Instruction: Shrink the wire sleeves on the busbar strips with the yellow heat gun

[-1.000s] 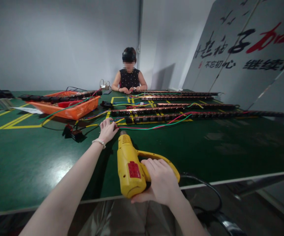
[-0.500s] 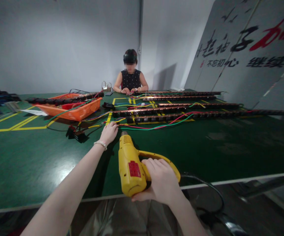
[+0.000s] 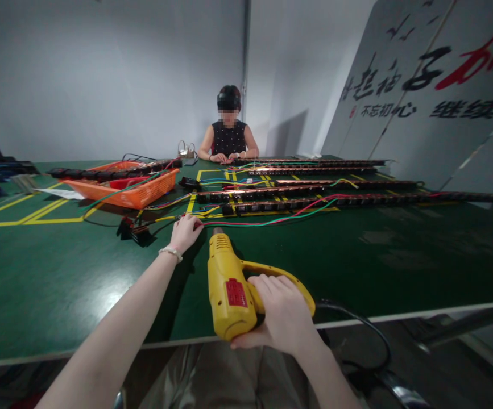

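Fingers of my right hand wrap one yellow heat gun over the table, apparently to steer its nozzle; my left hand's seem to pinch two wires — one red, one green — perhaps steadying them. Beyond lie at least four long strips and one orange basket.

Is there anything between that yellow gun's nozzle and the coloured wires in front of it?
Nothing visible. The right hand holds the yellow heat gun, its nozzle pointing towards the red and green wires; only green tabletop shows between. The left hand is at the wires, but left of the nozzle, not in front.
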Available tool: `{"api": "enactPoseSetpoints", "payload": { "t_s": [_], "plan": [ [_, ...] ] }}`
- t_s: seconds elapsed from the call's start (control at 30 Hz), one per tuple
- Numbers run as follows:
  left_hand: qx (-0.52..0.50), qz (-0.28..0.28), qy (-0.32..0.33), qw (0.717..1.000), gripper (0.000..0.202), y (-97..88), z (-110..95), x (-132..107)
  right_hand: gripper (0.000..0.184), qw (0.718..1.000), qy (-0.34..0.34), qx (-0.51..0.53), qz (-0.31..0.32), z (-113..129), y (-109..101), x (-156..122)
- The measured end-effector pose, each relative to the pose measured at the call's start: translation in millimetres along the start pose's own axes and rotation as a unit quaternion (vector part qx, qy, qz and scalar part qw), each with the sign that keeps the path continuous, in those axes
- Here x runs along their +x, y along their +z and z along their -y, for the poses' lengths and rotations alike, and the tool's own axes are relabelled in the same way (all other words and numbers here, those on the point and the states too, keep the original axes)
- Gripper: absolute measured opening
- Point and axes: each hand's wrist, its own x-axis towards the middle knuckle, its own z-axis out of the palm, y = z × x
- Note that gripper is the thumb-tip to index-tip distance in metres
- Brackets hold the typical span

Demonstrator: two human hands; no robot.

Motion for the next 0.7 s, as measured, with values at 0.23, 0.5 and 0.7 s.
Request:
{"api": "enactPoseSetpoints", "payload": {
  "t_s": [0.23, 0.5, 0.7],
  "plan": [
    [-0.229, -0.060, -0.008, 0.972, 0.037, -12.9, 11.3, -18.6, 0.082, 1.000, 0.008, -0.015, 0.005, -1.3, 1.3, -2.3],
    [-0.349, 0.005, -0.062, 0.935, 0.051, -17.0, 11.1, -20.6, 0.082, 1.000, 0.005, -0.023, -0.020, 12.9, 17.0, 5.4],
    [-0.382, 0.029, -0.122, 0.916, 0.052, -10.4, 14.9, -18.3, 0.075, 0.998, 0.014, -0.054, 0.002, 32.9, 35.5, 20.8]
  ]
}}
